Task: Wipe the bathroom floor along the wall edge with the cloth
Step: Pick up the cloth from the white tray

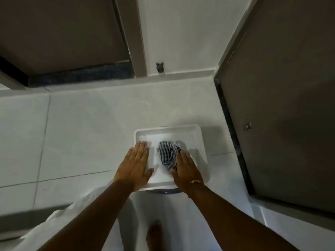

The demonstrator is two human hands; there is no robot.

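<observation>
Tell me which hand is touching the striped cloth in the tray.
The right hand: its fingers rest on the striped cloth, while the left hand lies flat over the white tray edge, apart from it.

a striped woven cloth [169, 154] lies crumpled in a smooth, glossy white plastic tray [195, 132] on pale, faintly shiny floor tiles [79, 134], with a matt grey door [282, 98] at three o'clock.

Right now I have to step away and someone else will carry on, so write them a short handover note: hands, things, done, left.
Left hand: open, flat over the white tray's left rim, holding nothing.
Right hand: open, fingers extended, resting on the striped cloth.
The cloth lies bunched inside the tray, which is on the tiled floor near the door.
Done: no wiping evident.
Left: grip the cloth, lift it out, wipe the floor along the wall edge.
</observation>
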